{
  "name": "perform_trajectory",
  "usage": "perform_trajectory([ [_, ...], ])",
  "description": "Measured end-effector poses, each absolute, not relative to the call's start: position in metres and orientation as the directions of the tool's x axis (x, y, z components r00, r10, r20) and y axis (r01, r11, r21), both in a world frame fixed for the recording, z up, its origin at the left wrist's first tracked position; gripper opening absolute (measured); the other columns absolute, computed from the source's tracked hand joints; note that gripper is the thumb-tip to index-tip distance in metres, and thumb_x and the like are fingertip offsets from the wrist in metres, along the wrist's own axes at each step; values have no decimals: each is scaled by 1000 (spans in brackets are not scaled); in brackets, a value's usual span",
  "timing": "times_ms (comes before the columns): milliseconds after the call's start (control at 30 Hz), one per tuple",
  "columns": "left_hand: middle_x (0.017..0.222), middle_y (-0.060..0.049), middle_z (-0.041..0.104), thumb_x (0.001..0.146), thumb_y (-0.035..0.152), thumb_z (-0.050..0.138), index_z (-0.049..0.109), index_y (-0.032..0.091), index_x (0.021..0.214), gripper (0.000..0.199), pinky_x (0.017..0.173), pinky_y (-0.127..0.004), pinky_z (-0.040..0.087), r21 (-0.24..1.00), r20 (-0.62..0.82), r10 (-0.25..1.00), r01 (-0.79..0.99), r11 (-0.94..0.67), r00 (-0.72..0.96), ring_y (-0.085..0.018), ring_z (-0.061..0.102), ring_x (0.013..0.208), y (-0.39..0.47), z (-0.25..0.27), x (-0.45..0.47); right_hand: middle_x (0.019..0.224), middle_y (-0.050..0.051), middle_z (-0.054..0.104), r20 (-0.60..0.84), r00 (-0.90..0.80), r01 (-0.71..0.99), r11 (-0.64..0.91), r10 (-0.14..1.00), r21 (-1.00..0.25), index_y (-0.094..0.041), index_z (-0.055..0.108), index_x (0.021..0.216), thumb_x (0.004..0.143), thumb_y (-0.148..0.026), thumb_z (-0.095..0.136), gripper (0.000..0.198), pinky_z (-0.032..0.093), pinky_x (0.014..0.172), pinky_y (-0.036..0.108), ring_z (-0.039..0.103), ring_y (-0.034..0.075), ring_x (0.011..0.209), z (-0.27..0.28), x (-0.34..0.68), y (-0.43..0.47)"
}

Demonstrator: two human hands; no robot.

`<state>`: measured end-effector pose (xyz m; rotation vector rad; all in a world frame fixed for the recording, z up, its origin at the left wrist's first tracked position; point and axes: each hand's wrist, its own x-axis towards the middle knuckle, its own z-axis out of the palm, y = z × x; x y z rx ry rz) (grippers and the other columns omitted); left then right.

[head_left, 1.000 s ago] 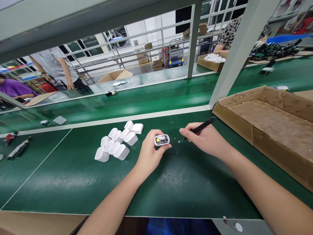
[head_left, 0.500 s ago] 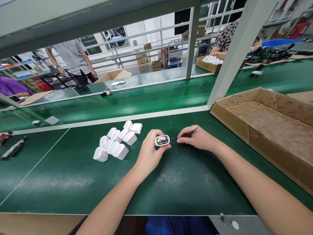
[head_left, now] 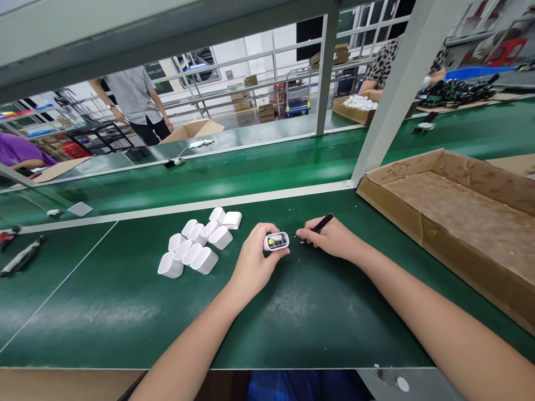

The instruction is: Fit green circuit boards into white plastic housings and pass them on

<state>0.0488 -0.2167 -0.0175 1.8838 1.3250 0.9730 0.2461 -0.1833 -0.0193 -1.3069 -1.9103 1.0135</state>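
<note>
Shell (head_left: 276,241) in left hand (head_left: 254,262); right hand (head_left: 332,238) grips tool (head_left: 322,223).

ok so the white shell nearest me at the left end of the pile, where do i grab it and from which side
Probably from above, pinching the two long flat sides of the white shell. It lies at the cluster's outer corner, so its left and near faces are free; its right side touches the neighbouring shell.

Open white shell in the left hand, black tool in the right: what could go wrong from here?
1. The open white shell shows bare parts inside; the black tool might nick them.
2. White crumbs on the green mat may fall in.
3. The left hand pinches it lightly; it might slip.
</note>
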Motion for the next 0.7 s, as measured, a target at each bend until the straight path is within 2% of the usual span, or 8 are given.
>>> perform_trajectory([
  [167,89,2,55,74,17,66,49,23,88,23,63,-25,37,839,181,956,470,-272,231,-13,50,74,-216,-19,50,52,-1,57,133,-258,341,219,957,-914,-17,60,59,78,-53,59,41,40,55,25,55,13,54,-5,241,-193],
  [333,86,2,55,72,17,66,50,23,87,23,62,-25,36,835,129,945,481,-267,300,-14,49,71,-218,-20,52,56,0,59,225,-297,209,293,928,-933,-16,60,60,80,-53,58,42,41,54,25,54,13,54,3,235,-204],
  [567,89,2,54,74,14,64,51,22,89,21,67,-25,38,815,106,909,488,-312,404,-14,51,79,-222,-21,55,59,0,60,250,-397,255,368,883,-894,-16,63,59,83,-44,59,37,37,52,23,52,11,55,3,229,-210],
  [700,87,2,53,74,14,64,50,22,88,21,65,-24,36,832,89,917,477,-284,390,-14,49,76,-223,-19,54,61,0,59,288,-389,214,390,875,-895,-16,66,64,81,-52,59,40,37,51,24,51,11,54,2,230,-209],
])
